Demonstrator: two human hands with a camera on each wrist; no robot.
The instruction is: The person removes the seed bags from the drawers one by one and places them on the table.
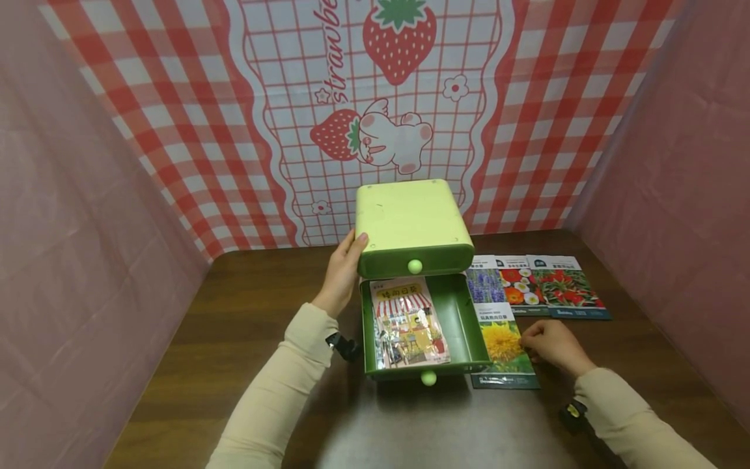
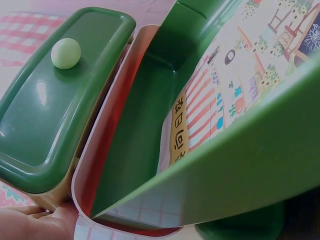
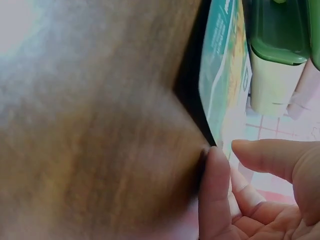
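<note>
A small cabinet with a pale yellow-green casing [image 1: 413, 215] stands on the table, its upper drawer closed. The green lower drawer [image 1: 459, 326] is pulled out, and a packet with a striped awning picture [image 1: 407, 326] lies in it. Against the cabinet's left side rests my left hand [image 1: 342, 273], thumb near the top edge; some of its fingers are hidden in the left wrist view. With thumb and index finger, my right hand [image 1: 553, 345] pinches the right edge of a yellow-flower seed packet [image 1: 504, 342]. That edge is slightly off the table in the right wrist view.
Behind the pinched packet lie several more seed packets: one with purple flowers [image 1: 485, 283], one with red and white flowers [image 1: 520, 286] and one with red flowers [image 1: 567, 286]. A red checked cloth [image 1: 527, 130] hangs behind the wooden table [image 1: 234, 345].
</note>
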